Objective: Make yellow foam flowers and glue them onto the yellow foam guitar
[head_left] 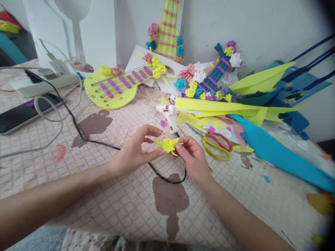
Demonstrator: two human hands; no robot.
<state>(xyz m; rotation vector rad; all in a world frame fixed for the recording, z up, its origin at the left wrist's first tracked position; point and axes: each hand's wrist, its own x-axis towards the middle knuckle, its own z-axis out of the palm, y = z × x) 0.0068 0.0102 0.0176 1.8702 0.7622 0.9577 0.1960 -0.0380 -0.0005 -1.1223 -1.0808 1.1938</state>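
Above tablecloth (125,205) | yellow flower (168,144) | right hand (195,160) pinching its right side | left hand (132,152) spread beside it

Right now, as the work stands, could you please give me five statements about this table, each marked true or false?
1. The right hand pinches a yellow paper flower. True.

2. The left hand is gripping the scissors. False: the scissors lie loose, beyond the right hand.

3. The glue gun lies beyond the hands, with neither hand holding it. True.

4. The phone lies to the right of both hands. False: it lies off to their left.

5. The yellow guitar lying behind the left hand has purple strips across it. True.
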